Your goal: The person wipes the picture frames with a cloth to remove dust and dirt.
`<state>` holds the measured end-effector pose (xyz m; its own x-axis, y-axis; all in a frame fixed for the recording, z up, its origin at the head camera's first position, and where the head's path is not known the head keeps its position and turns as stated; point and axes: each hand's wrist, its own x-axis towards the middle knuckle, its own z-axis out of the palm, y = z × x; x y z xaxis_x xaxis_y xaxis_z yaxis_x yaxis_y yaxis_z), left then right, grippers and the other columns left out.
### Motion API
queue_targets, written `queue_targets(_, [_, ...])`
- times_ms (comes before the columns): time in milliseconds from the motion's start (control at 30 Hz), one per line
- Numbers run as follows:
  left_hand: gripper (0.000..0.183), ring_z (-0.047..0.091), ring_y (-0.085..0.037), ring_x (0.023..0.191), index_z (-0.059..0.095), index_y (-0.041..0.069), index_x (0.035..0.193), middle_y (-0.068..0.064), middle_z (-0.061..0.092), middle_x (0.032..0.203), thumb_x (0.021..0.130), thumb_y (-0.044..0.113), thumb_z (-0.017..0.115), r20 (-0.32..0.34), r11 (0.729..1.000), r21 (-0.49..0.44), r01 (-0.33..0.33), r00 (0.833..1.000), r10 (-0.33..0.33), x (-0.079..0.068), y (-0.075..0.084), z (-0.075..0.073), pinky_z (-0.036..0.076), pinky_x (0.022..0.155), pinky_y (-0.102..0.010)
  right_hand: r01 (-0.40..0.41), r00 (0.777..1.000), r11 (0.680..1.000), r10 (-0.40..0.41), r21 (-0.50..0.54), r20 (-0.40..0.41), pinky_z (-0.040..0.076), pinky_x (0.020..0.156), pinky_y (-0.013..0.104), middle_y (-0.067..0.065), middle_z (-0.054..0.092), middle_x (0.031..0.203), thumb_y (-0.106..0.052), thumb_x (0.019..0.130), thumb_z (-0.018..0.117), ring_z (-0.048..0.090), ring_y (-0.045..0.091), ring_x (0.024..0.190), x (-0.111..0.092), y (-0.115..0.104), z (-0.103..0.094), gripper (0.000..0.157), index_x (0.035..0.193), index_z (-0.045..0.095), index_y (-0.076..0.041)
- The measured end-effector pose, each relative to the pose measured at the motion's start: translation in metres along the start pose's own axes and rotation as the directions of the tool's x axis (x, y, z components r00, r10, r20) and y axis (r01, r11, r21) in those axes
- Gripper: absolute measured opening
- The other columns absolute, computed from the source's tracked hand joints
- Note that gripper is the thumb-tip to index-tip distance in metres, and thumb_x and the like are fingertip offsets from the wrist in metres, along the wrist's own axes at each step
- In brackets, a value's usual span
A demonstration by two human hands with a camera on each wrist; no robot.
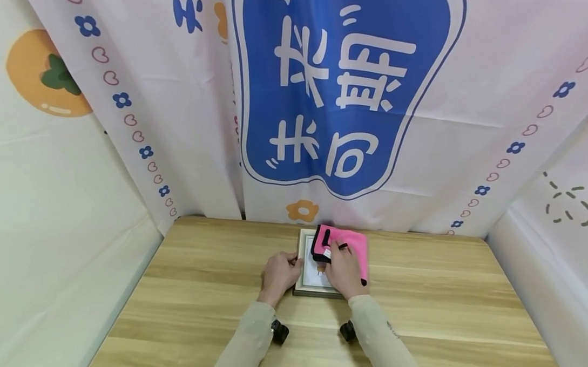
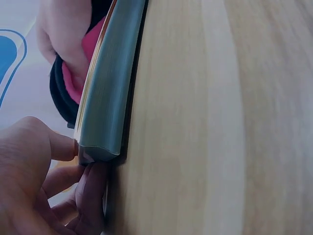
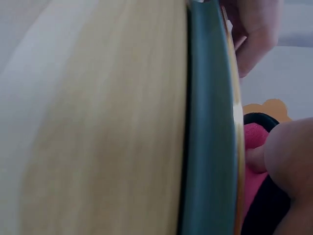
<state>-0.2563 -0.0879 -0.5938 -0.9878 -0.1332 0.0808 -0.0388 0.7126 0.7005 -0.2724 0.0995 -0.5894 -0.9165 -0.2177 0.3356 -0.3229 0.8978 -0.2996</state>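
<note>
A picture frame (image 1: 312,276) with a pale rim lies flat on the wooden table. My left hand (image 1: 282,275) grips its left edge; in the left wrist view the thumb is on the upper edge of the frame (image 2: 110,83) and the other fingers are by its corner, low down. My right hand (image 1: 343,272) holds a bunched pink cloth (image 1: 357,245) with black edging against the face of the frame. The cloth covers the frame's upper right part. In the right wrist view, the frame's grey-green side (image 3: 210,122) runs beside the pink cloth (image 3: 253,137).
The wooden table (image 1: 213,278) extends to both sides of the frame. A white curtain (image 1: 198,148) with a blue printed sign hangs behind the table's far edge. Black wrist cameras (image 1: 279,332) sit under the forearms.
</note>
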Motion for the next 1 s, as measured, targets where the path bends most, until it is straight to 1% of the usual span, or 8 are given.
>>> queue_targets(133, [0.028, 0.067, -0.018, 0.079, 0.083, 0.015, 0.118, -0.002, 0.081, 0.098, 0.096, 0.030, 0.077, 0.000, 1.000, 0.009, 0.002, 1.000, -0.002, 0.001, 0.002, -0.001, 0.052, 0.062, -0.036, -0.018, 1.000, 1.000, 0.018, -0.005, -0.001, 0.048, 0.110, 0.048, 0.023, 0.078, 0.107, -0.006, 0.088, 0.072, 0.075, 0.040, 0.097, 0.002, -0.004, -0.001, 0.050, 0.135, 0.063, 0.007])
queue_targets(333, [0.028, 0.069, -0.018, 0.082, 0.083, 0.015, 0.118, -0.001, 0.080, 0.096, 0.096, 0.031, 0.077, -0.002, 1.000, 0.003, 0.005, 1.000, -0.005, 0.003, 0.001, 0.001, 0.053, 0.065, -0.036, -0.075, 0.994, 0.997, 0.075, -0.002, 0.075, 0.051, 0.105, 0.050, 0.020, 0.079, 0.102, -0.013, 0.090, 0.076, 0.072, 0.040, 0.107, 0.004, -0.012, -0.006, 0.052, 0.138, 0.063, 0.002])
queue_targets(400, [0.028, 0.069, -0.018, 0.082, 0.083, 0.016, 0.118, 0.001, 0.080, 0.093, 0.096, 0.031, 0.077, -0.004, 1.000, 0.003, 0.005, 1.000, -0.005, 0.003, 0.000, 0.002, 0.053, 0.065, -0.036, -0.094, 0.991, 0.996, 0.093, 0.008, 0.098, 0.052, 0.104, 0.050, 0.020, 0.079, 0.104, -0.014, 0.090, 0.077, 0.072, 0.041, 0.109, 0.004, -0.015, -0.006, 0.054, 0.140, 0.062, 0.001])
queue_targets(500, [0.027, 0.069, -0.018, 0.080, 0.083, 0.015, 0.117, 0.001, 0.079, 0.091, 0.096, 0.030, 0.077, -0.005, 1.000, 0.001, 0.001, 1.000, -0.001, 0.002, 0.001, 0.003, 0.052, 0.064, -0.035, -0.120, 0.987, 0.992, 0.117, 0.023, 0.108, 0.053, 0.099, 0.051, 0.021, 0.078, 0.106, -0.015, 0.088, 0.078, 0.072, 0.041, 0.105, 0.005, -0.016, -0.004, 0.058, 0.142, 0.062, 0.000])
queue_targets(600, [0.027, 0.067, -0.017, 0.078, 0.083, 0.015, 0.117, 0.001, 0.080, 0.091, 0.096, 0.030, 0.077, -0.009, 1.000, -0.001, -0.003, 1.000, 0.003, 0.002, 0.000, 0.003, 0.051, 0.063, -0.035, -0.140, 0.986, 0.989, 0.135, 0.043, 0.097, 0.055, 0.093, 0.051, 0.021, 0.078, 0.105, -0.014, 0.087, 0.077, 0.073, 0.041, 0.100, 0.005, -0.018, -0.002, 0.058, 0.142, 0.063, -0.002])
queue_targets(733, [0.027, 0.065, -0.016, 0.076, 0.083, 0.015, 0.118, 0.000, 0.080, 0.093, 0.096, 0.029, 0.077, -0.004, 1.000, 0.001, 0.000, 1.000, 0.000, 0.002, 0.000, 0.003, 0.050, 0.062, -0.034, -0.162, 0.984, 0.984, 0.155, 0.075, 0.087, 0.057, 0.085, 0.053, 0.021, 0.077, 0.102, -0.013, 0.089, 0.074, 0.073, 0.041, 0.095, 0.005, -0.020, 0.001, 0.054, 0.141, 0.064, -0.004])
queue_targets(867, [0.027, 0.064, -0.016, 0.073, 0.083, 0.015, 0.117, -0.001, 0.080, 0.094, 0.095, 0.028, 0.077, 0.000, 1.000, -0.005, 0.005, 1.000, -0.005, 0.002, 0.000, 0.003, 0.048, 0.060, -0.034, -0.185, 0.979, 0.976, 0.173, 0.111, 0.110, 0.057, 0.082, 0.054, 0.021, 0.077, 0.103, -0.012, 0.091, 0.071, 0.073, 0.040, 0.094, 0.006, -0.024, 0.001, 0.051, 0.141, 0.064, -0.005])
queue_targets(1000, [0.023, 0.068, -0.019, 0.076, 0.085, 0.017, 0.112, 0.000, 0.080, 0.092, 0.093, 0.028, 0.077, -0.026, 1.000, 0.010, -0.010, 1.000, 0.010, 0.002, 0.000, 0.003, 0.051, 0.062, -0.037, -0.198, 0.975, 0.971, 0.182, 0.134, 0.124, 0.057, 0.078, 0.053, 0.017, 0.077, 0.101, -0.014, 0.094, 0.070, 0.073, 0.039, 0.091, 0.008, -0.028, 0.003, 0.036, 0.130, 0.068, -0.007])
